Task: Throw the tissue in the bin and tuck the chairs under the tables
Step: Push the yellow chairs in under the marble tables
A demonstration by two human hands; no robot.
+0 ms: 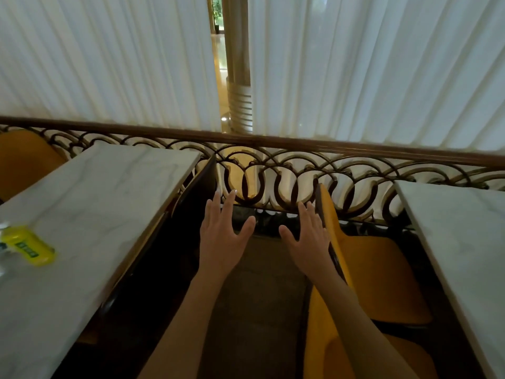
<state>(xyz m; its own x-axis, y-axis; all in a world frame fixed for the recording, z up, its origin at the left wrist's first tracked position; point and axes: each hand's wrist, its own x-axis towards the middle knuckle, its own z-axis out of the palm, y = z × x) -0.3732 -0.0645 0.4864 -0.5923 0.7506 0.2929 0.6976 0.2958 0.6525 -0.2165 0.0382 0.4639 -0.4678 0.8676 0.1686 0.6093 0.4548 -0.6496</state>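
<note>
Curtains (pixel 109 64) hang across the far side, parted on a pillar (pixel 239 77); below them I see a scrollwork railing (pixel 273 170) under a wooden handrail.

Left tabletop (pixel 95 201): white marble, running from the railing toward me. A yellow bottle (pixel 30 247) lies near its left edge. A dark chair back (pixel 199 181) stands just beside its right edge, close to the far right corner; whether the seat is fully under the tabletop I cannot tell.

Right tabletop (pixel 459 228): white marble, only its left part in view. A yellow chair (pixel 377 269) stands beside its left edge, the seat largely exposed and apart from the tabletop, the back facing the aisle. A second yellow chair (pixel 355 356) shows at the near right.

Aisle floor (pixel 259 283): both arms reach forward over it, between the two chair backs.

Left hand (pixel 221 236): released, fingers (pixel 229 203) straight and spread, holding nothing, near the dark chair back.

Right hand (pixel 308 236): released, fingers (pixel 308 214) straight, its outer edge at the back of the yellow chair; I cannot tell whether it touches.

No tissue or bin is in my view.
</note>
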